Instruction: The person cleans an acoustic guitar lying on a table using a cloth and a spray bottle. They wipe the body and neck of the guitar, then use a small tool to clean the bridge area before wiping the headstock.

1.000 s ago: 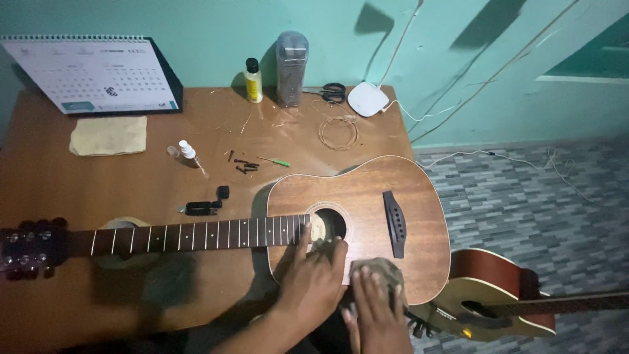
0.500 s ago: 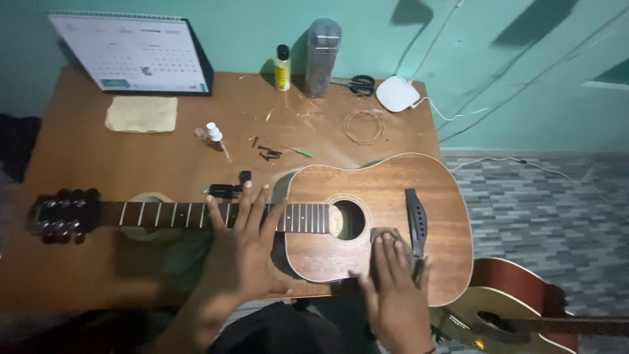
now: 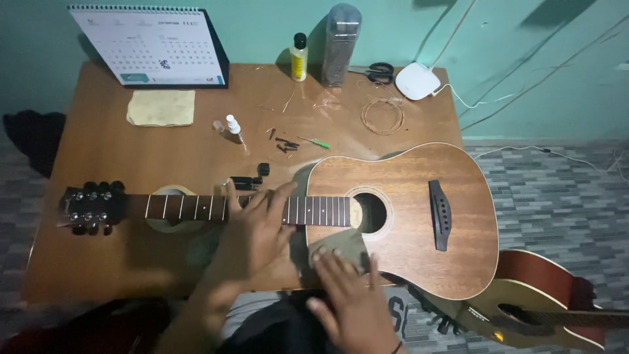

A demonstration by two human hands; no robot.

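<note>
The left hand lies flat and unclenched over the neck of the brown wooden acoustic guitar, fingers spread across the fretboard, pressing rather than gripping. The right hand is open too, fingertips pushing down on a small olive-green cloth that sits on the guitar's body just below the sound hole (palm well back toward the table edge).

The guitar rests face up on the brown wooden table, its long axis running left to right: headstock with dark tuning pegs pointing left, rounded body to the right, hanging partly past the table's right end. A roll of tape props the neck.

Just above the left hand sits a small black tool. Further out: a scatter of dark bridge pins, a green-handled screwdriver, a little white-capped bottle, a pale yellow folded cloth. Along the back edge, a white desk calendar with a spiral top stands at the left; a yellow bottle with a black cap and a tall grey cylindrical canister stand mid-table; black-handled scissors, a white rounded device and a coil of wire string lie to the right. On the floor at the lower right lies a second guitar, red and cream.
</note>
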